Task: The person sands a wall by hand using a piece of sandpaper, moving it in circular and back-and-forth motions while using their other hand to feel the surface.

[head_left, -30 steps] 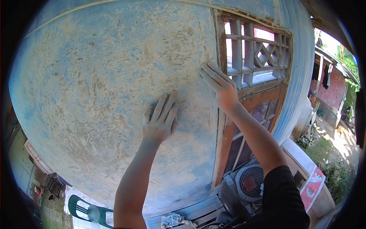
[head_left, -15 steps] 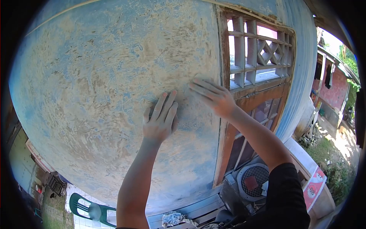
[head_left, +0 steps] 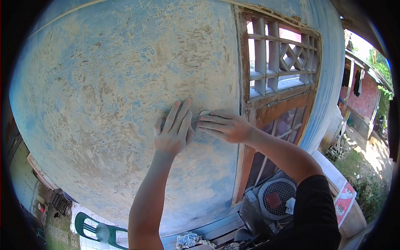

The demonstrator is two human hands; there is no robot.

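A worn blue and beige wall (head_left: 104, 83) with scratched, patchy paint fills the middle of the view. My left hand (head_left: 172, 129) lies against it with its fingers spread, two of them stretched upward, and nothing shows in it. Just right of it is my right hand (head_left: 223, 126), pressed toward the wall with its fingers together, pointing left. A thin pale edge shows by its fingertips; what lies under the fingers is too hidden to name. Whitish dust covers both hands.
Right of my hands stands a wooden window frame (head_left: 246, 156) with a lattice vent (head_left: 273, 58) above. Below are a round fan grille (head_left: 278, 199), a slatted bench (head_left: 225, 229), a crumpled cloth (head_left: 189, 239) and a green chair (head_left: 85, 227). Outside, at right, is a pink wall (head_left: 363, 98).
My right hand has moved down and slightly left along the wall, closer to my left hand. My left hand stays in nearly the same place.
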